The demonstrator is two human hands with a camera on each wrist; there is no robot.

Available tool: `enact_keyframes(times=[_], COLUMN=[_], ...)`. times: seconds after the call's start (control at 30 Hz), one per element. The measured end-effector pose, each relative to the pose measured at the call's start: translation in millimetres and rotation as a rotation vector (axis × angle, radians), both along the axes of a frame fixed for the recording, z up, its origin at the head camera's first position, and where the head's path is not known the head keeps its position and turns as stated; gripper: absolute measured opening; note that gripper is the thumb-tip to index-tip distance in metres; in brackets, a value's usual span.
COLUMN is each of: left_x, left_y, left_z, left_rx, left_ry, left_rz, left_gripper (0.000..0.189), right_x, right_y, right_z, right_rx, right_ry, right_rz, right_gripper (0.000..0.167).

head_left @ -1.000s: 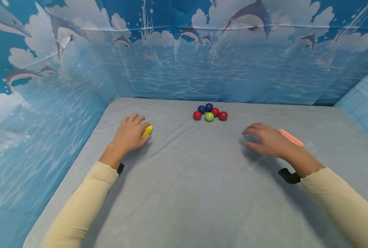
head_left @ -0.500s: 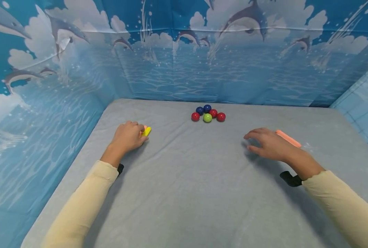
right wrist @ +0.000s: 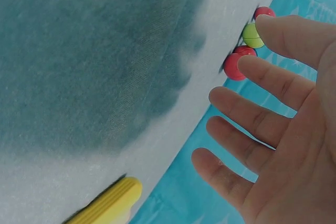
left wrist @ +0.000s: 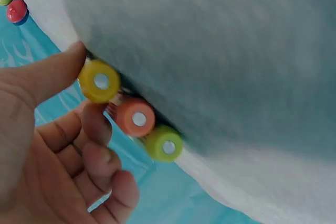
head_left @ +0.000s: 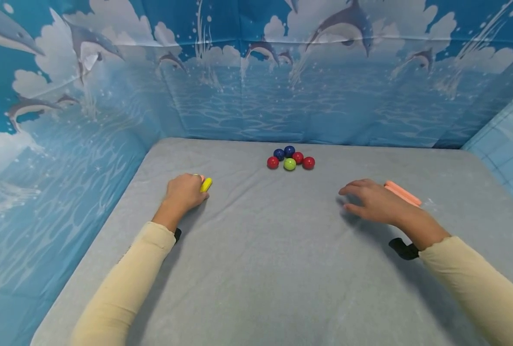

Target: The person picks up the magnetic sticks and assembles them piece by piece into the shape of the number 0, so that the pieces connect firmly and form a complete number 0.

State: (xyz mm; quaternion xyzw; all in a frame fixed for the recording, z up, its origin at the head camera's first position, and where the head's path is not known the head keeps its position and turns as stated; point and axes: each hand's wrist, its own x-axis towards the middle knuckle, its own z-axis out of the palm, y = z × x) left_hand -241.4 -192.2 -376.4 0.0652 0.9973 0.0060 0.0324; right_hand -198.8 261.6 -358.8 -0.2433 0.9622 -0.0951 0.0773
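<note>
My left hand (head_left: 184,192) is at the left of the grey table, pinching a yellow ridged-looking stick (head_left: 206,184) between thumb and index finger. In the left wrist view, the yellow stick (left wrist: 101,81) shows its round end with a pale centre. Beside it lie an orange stick (left wrist: 136,118) and a green stick (left wrist: 164,144) in a row, near my other curled fingers. My right hand (head_left: 375,202) hovers over the table with fingers spread and nothing held. An orange stick (head_left: 404,193) lies just behind it, and a yellow ridged stick (right wrist: 110,203) shows in the right wrist view.
At the back centre sits a cluster of glossy balls: red (head_left: 308,163), dark blue (head_left: 289,151) and lime green (head_left: 289,164). A blue dolphin-print curtain (head_left: 256,96) stands along the table's back and left. The grey tabletop (head_left: 256,250) spreads between my arms.
My left hand has lowered onto the yellow stick, its fingers going from spread to curled around it. The right hand has stayed nearly still, and the balls have not moved.
</note>
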Motion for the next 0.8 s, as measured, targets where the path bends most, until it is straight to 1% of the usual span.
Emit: enact_keyframes(times=[0.03, 0.13, 0.27, 0.4, 0.53, 0.67, 0.8], left_x=[0.3, 0.9, 1.7, 3.3, 2.1, -2.0, -8.8], left_y=[1.4, 4.5, 5.9, 7.2, 15.3, 29.7, 47.1], left_z=[0.1, 0.4, -0.7, -2.2, -0.5, 1.2, 2.0], left_rx=[-0.007, -0.016, 0.001, 0.063, 0.127, 0.177, 0.223], left_ry=[-0.001, -0.004, 0.018, 0.082, 0.123, 0.109, 0.091], left_rz=[0.002, 0.014, -0.003, -0.046, -0.093, -0.130, -0.176], left_gripper=[0.044, 0.043, 0.029, 0.017, 0.019, 0.019, 0.018], right_x=[0.1, -0.4, -0.9, -1.5, -3.4, -5.0, -7.1], right_y=[0.0, 0.3, 1.7, 3.0, 2.7, 1.4, -0.1], right_z=[-0.1, -0.8, -2.3, -2.8, -2.2, -2.6, -3.3], right_rx=[-0.001, 0.001, 0.004, -0.007, -0.016, -0.015, -0.007], right_ry=[0.001, 0.004, -0.001, -0.012, -0.029, -0.035, -0.025], right_rz=[-0.002, -0.003, -0.006, -0.003, -0.008, -0.015, -0.011], right_gripper=[0.040, 0.040, 0.039, 0.039, 0.040, 0.040, 0.040])
